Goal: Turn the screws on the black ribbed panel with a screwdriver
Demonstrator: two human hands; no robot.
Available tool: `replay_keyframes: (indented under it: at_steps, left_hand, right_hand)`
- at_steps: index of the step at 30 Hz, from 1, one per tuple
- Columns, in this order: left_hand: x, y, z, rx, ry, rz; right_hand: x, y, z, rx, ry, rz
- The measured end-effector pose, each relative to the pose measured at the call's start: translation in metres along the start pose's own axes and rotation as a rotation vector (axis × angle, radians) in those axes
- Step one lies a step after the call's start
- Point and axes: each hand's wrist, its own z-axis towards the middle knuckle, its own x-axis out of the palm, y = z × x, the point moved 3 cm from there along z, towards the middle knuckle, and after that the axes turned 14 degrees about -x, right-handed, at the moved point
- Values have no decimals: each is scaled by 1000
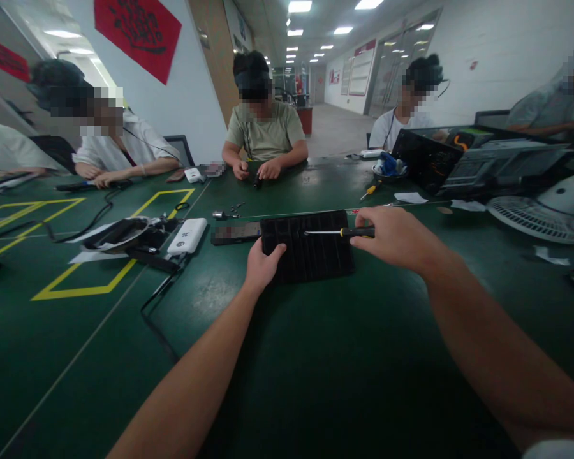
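A black, rectangular tool tray with slots (316,258) is tilted up just above or on the green table. My left hand (263,262) grips its left edge, thumb lying over the front. Between the fingertips of my right hand (392,236) is a screwdriver (323,233), held by its black and yellow handle. The metal shaft points left across the face of the tray, its tip near the tray's middle; whether it touches is hard to tell. Behind the tray's left side lies a dark flat phone-like object (236,233), partly hidden. Small metal bits (229,211) are scattered beyond it.
On the green table (268,370), a white power bank (187,236) with a cable lies left, beside a black strap bundle (119,234). Right are a yellow screwdriver (372,189), a computer case (488,166) and a white fan (545,207). Several people sit around the table.
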Motion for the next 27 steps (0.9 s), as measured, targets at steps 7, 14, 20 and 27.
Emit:
replay_keyframes:
  at_steps: [7,14,20,27]
  left_hand:
    - [-1,-2,-2,5,3,1]
    - [-1,1,0,-11,-1,-22]
    - [-1,3,3,-6,-3,-16]
    - [-1,1,1,13,-1,-5]
  right_hand:
    - [-2,1,-1,4,-19,2]
    - [-3,2,-2,19,-30,5]
    - [-3,2,-2,27,-21,13]
    - [-2,1,-1,31,-13,-1]
